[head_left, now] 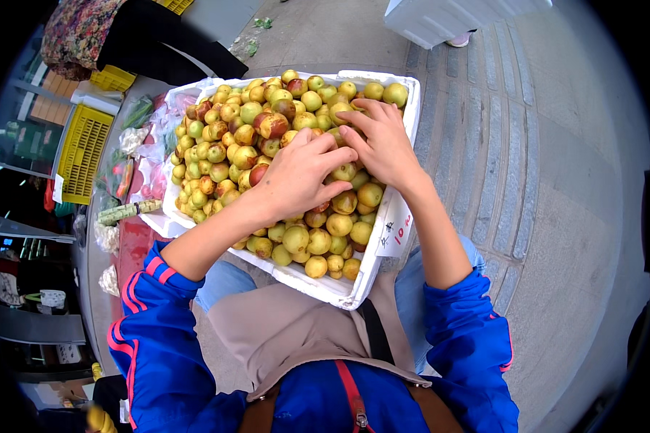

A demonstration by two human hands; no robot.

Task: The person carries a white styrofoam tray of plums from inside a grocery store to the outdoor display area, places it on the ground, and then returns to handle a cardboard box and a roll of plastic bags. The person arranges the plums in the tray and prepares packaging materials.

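Observation:
A heap of green, yellow and reddish-brown jujubes (245, 156) fills a white foam box (296, 278) in front of me. My left hand (303, 175) reaches in over the middle of the heap, its thumb and index finger bent around a greenish jujube (344, 172). Close beside it on the right, my right hand (383, 141) rests on the heap with fingers spread and curved over the fruit. The fruit beneath both palms is hidden.
A white card (396, 229) with handwriting hangs on the box's right side. Bagged vegetables (133, 169) and a yellow crate (87, 153) stand at the left. Another person in dark trousers (159, 36) is at the upper left. A white container (448, 18) is at the top; ribbed paving (484, 159) runs along the right.

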